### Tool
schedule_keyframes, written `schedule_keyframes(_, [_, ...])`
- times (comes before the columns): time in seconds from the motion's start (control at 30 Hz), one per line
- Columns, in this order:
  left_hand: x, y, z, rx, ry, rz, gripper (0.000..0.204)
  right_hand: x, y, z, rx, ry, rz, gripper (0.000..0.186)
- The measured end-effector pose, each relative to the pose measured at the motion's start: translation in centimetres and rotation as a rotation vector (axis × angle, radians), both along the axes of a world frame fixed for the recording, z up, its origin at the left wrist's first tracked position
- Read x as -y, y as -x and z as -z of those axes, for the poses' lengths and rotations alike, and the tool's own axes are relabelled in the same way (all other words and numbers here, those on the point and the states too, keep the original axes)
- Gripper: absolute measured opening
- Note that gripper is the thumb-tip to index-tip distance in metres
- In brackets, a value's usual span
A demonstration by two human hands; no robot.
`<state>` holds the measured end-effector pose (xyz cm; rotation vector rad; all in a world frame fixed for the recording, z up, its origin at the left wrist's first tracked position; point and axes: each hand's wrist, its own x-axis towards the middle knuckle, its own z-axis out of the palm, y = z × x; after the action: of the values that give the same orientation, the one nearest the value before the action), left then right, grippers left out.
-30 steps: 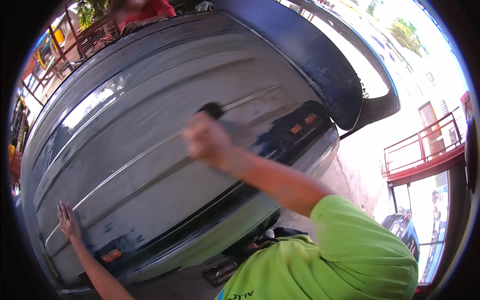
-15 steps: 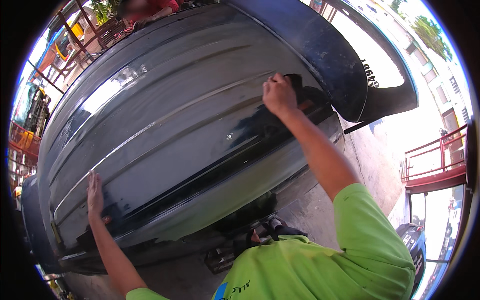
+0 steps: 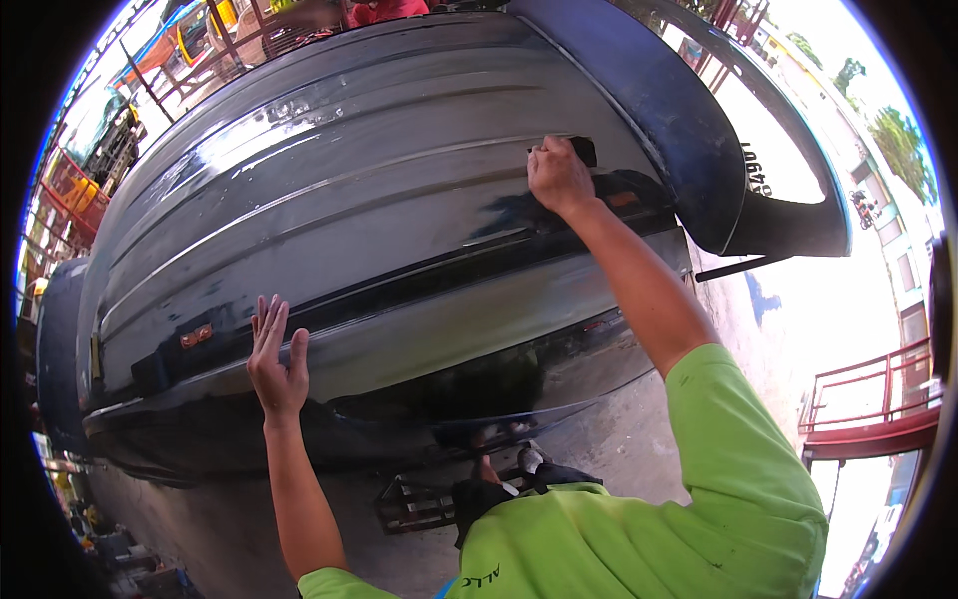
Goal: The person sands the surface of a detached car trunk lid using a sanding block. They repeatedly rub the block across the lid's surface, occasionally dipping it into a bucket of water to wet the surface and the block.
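Note:
A vehicle roof (image 3: 329, 215) in dark grey with long raised ribs lies in front of me, dull in places and shiny in others. My right hand (image 3: 561, 178) is closed at its right part, near the raised blue-black panel (image 3: 679, 130). A small black sheet (image 3: 583, 152), perhaps sandpaper, sticks out from under its fingers. My left hand (image 3: 276, 364) is open over the near left edge of the roof, fingers stretched out and holding nothing. Beside it, a small reddish-brown piece (image 3: 197, 336) with two round marks lies on a dark patch.
Below the vehicle's side is a dark metal frame stand (image 3: 409, 504) by my feet. A dark-framed panel (image 3: 798, 225) juts out at the right, with a black rod (image 3: 743, 268) beneath it. Red railings (image 3: 873, 394) stand farther right. A person in red (image 3: 389, 10) is across the roof.
My left hand has lifted off the ribbed roof and drawn right toward its near edge. The right hand stays at nearly the same part of the roof. The view has shifted slightly.

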<state>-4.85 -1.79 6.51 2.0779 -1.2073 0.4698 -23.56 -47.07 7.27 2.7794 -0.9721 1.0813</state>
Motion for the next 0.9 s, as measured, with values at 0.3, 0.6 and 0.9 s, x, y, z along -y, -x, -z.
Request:
schedule_keyframes(0.3, [-1.4,0.4,1.9,0.159,0.107,0.013,0.024,-0.2,-1.8,-0.1,-0.171,0.103,-0.027,0.03])
schedule_keyframes(0.6, [-1.4,0.5,1.9,0.209,0.05,0.032,0.031,1.2,-3.9,0.4,-0.403,0.223,-0.141,0.036])
schedule_keyframes(0.9, [-1.6,0.6,2.9,0.226,0.086,-0.001,0.034,0.9,-4.2,0.5,-0.427,0.176,0.083,0.033])
